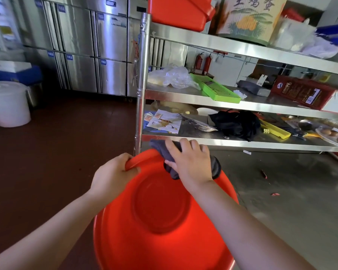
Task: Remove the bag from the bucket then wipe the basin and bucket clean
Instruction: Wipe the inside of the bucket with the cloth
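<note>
A large red plastic basin (pixel 160 221) fills the lower middle of the view, tilted toward me so its inside shows. My left hand (pixel 113 174) grips its far left rim, thumb inside and fingers curled over the edge. My right hand (pixel 191 162) presses a dark grey cloth (pixel 164 151) against the far rim and inner wall, fingers spread over the cloth. A red bucket (pixel 180 10) stands on the top shelf of the steel rack, only its lower part in view. No bag shows in it from here.
A steel shelf rack (pixel 142 75) stands just behind the basin, loaded with a green tray (pixel 217 88), plastic bags, a black bag (pixel 236 123) and boxes. Steel fridges (pixel 90 51) line the back wall. A white lidded pail (pixel 8 104) sits on the dark red floor at left.
</note>
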A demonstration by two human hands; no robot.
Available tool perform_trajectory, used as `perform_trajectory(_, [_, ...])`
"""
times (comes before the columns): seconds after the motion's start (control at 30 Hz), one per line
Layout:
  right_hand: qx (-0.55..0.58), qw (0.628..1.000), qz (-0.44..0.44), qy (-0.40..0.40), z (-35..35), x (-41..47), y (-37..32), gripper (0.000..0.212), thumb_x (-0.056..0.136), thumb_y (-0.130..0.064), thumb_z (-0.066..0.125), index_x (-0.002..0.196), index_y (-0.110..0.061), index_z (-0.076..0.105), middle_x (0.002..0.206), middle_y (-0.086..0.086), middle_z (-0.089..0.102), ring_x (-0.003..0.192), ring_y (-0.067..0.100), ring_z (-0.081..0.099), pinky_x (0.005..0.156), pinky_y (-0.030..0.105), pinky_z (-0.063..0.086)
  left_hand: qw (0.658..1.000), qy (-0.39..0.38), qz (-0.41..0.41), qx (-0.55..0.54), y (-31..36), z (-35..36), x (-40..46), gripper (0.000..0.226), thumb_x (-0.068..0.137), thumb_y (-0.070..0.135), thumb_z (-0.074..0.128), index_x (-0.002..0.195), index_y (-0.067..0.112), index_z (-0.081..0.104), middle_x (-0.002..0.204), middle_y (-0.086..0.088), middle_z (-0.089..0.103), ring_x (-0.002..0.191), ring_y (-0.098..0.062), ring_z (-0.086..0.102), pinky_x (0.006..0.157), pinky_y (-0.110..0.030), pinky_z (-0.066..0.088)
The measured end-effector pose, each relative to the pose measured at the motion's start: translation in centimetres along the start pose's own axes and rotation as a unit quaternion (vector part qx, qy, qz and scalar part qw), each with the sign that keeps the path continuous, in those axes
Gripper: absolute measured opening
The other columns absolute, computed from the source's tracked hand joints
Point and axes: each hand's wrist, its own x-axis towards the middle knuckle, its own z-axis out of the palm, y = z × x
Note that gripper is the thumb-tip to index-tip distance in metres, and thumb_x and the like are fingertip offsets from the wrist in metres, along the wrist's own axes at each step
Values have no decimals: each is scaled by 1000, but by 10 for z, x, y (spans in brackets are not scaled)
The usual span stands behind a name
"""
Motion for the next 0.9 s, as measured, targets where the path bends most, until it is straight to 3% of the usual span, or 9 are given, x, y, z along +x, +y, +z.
perform_trajectory(0.13, [14,991,109,-70,-1,-14,17,62,67,-49,77,119,-20,57,82,9,57,65,29,58,50,34,44,996,26,-68,-47,-21,-9,-12,15,82,44,63,89,31,56,71,8,61,67,-10,57,60,-31,44])
perform_trajectory(0.23, [18,985,124,-118,-4,-15,21,59,75,-52,70,123,-21,54,83,8,57,63,27,58,46,29,35,994,29,-86,-55,-24,-13,-19,14,81,42,63,87,30,57,70,6,62,66,-12,58,60,-32,45])
perform_trajectory(0.4, [12,985,33,-168,-8,11,42,57,87,-58,49,134,-29,35,99,4,53,83,27,59,53,31,33,995,-53,-86,-24,-14,-17,-23,15,65,21,67,77,25,58,66,3,63,63,-14,61,58,-34,50])
perform_trajectory(0.53, [22,978,-56,-198,-9,25,48,56,88,-56,49,134,-28,35,106,6,54,94,30,57,64,36,41,991,-94,-81,-49,1,-3,-17,18,70,32,68,84,25,59,70,3,64,65,-12,62,62,-35,51])
perform_trajectory(0.6, [25,979,-102,-177,-8,25,36,58,86,-55,54,133,-25,40,105,8,56,94,31,57,71,38,45,995,-79,-42,-43,12,6,-6,20,76,37,66,91,27,58,73,5,63,69,-15,63,60,-31,47])
perform_trajectory(0.7, [15,987,-131,-87,-2,18,13,61,77,-57,64,127,-26,50,102,5,62,88,28,60,70,39,48,999,-36,26,-4,26,16,10,24,83,36,62,100,20,59,85,2,64,82,-24,64,61,-29,39])
perform_trajectory(0.9, [-22,998,-61,3,13,8,15,61,71,-59,68,123,-29,54,96,1,62,81,24,59,66,36,45,999,-8,32,12,22,26,20,17,85,37,60,90,24,50,74,8,51,80,-28,61,58,-31,34])
